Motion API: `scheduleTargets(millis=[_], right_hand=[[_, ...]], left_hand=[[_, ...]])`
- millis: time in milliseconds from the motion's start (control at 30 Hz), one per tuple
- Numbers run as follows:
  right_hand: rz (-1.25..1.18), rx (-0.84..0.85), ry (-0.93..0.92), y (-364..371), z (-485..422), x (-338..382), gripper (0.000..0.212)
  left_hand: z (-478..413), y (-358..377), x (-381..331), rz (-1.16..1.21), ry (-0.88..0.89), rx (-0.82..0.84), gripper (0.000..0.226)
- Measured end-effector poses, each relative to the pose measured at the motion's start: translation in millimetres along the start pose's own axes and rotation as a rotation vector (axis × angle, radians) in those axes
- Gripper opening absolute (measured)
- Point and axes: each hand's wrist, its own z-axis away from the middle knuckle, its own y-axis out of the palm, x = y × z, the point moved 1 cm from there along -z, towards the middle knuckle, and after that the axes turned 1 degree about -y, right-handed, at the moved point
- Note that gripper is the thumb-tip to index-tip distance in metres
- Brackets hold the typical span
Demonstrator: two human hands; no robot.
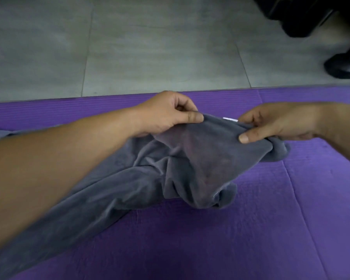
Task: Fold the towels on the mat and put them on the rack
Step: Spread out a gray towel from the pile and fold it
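A grey towel point(180, 166) lies crumpled on the purple mat point(251, 229), trailing toward the lower left under my left forearm. My left hand point(166, 114) pinches its upper edge between thumb and fingers. My right hand point(275, 124) pinches the same edge a little to the right, thumb on top. A small white label point(229, 119) shows on the edge between the two hands. The stretch of towel between my hands is lifted slightly off the mat. No rack is in view.
Grey tiled floor point(129, 47) lies beyond the mat's far edge. Dark objects, one like a black shoe point(343, 67), sit at the top right corner. Bare mat stretches to the right and toward the bottom.
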Motion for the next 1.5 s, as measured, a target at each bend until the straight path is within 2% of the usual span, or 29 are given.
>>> scheduleTargets(millis=[100,200,233,300,400,467,567,633,700,800,867,933,1033,1067,1133,1233,1333,1500], right_hand=[[-0.041,-0.049,0.090,-4.8,8.3,-39.8,0.034],[-0.331,-0.182,-0.014,-16.5,14.6,-85.1,0.061],[-0.487,-0.240,-0.087,-19.7,17.4,-97.8,0.060],[-0.764,-0.362,-0.232,-23.8,19.3,-115.4,0.039],[-0.970,-0.622,-0.311,-24.2,16.8,-133.9,0.040],[-0.904,-0.877,-0.244,-25.6,14.6,-140.2,0.027],[-0.381,-1.198,-0.080,-43.1,8.3,-145.4,0.026],[-0.111,-1.312,-0.007,-64.5,-1.9,-146.3,0.029],[-0.037,-1.332,0.048,-86.0,-18.8,-146.8,0.029],[-0.106,-1.305,0.095,-106.1,-48.1,-155.8,0.021],[-0.170,-1.235,0.108,-107.4,-59.4,-161.5,0.033],[-0.128,-1.204,0.164,-100.7,-56.8,-167.0,0.046],[0.026,-1.282,0.265,-68.0,-29.3,-173.8,0.029],[0.010,-1.256,0.283,-51.1,-21.3,-179.8,0.024],[-0.166,-1.090,0.325,-13.0,-9.7,-189.7,0.040],[-0.495,-0.847,0.395,31.6,-3.7,-191.6,0.042],[-0.651,-0.873,0.331,44.6,-8.4,-183.0,0.037],[-0.787,-0.996,0.090,60.5,-25.3,-159.8,0.027]], left_hand=[[-16.1,10.4,4.3,0.004,-0.032,-0.065,0.009],[-39.0,23.9,12.3,-0.058,-0.019,-0.151,0.010],[-47.3,29.2,14.4,-0.086,-0.020,-0.182,0.011],[-63.8,41.1,18.0,-0.169,-0.009,-0.226,0.013],[-87.3,57.0,20.5,-0.277,-0.003,-0.280,0.017],[-99.8,65.5,21.9,-0.264,-0.038,-0.315,0.016],[-115.5,78.2,23.7,-0.351,-0.057,-0.372,0.014],[-123.2,87.3,25.4,-0.398,-0.047,-0.431,0.010],[-126.9,96.1,27.9,-0.339,0.002,-0.457,0.003],[-119.5,109.6,30.7,-0.334,0.054,-0.395,0.024],[-108.2,116.7,32.0,-0.404,0.047,-0.314,0.029],[-92.2,123.8,37.9,-0.533,0.033,-0.242,0.029],[-59.1,131.0,46.5,-0.725,-0.047,-0.174,0.038],[-47.0,133.9,49.2,-0.772,-0.086,-0.154,0.044],[-27.0,140.0,54.8,-0.825,-0.149,-0.096,0.057],[-17.1,146.9,64.3,-0.827,-0.195,0.021,0.071],[-18.4,151.3,71.3,-0.840,-0.214,0.062,0.075],[-15.1,148.1,76.2,-0.878,-0.224,0.113,0.072]])
